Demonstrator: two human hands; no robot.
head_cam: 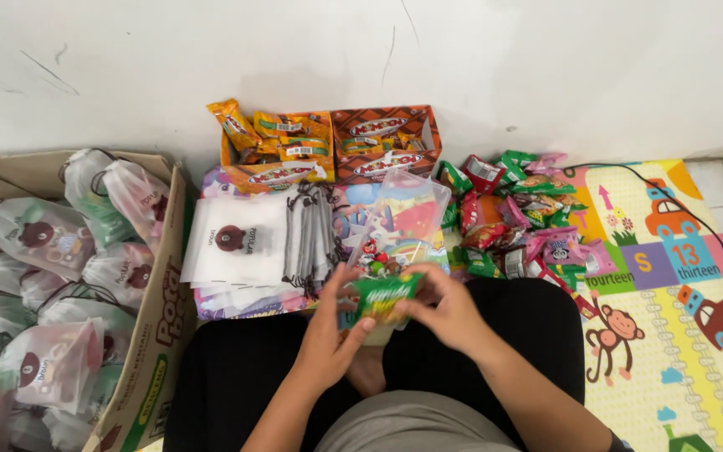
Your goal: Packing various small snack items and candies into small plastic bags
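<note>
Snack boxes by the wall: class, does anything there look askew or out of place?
Yes. One orange snack packet sticks out tilted over the corner of the left snack box, while the other packets lie flat inside. The right snack box looks orderly.

One head-worn camera looks steeply down, close over the lap, facing the wall [361,50].

Your arms are bare past your fingers [340,289]; below them you wear black trousers [236,368] and a grey top [412,423].

A home floor (likely a child's room): colourful play mat [671,276] against a white wall [378,50].
</note>
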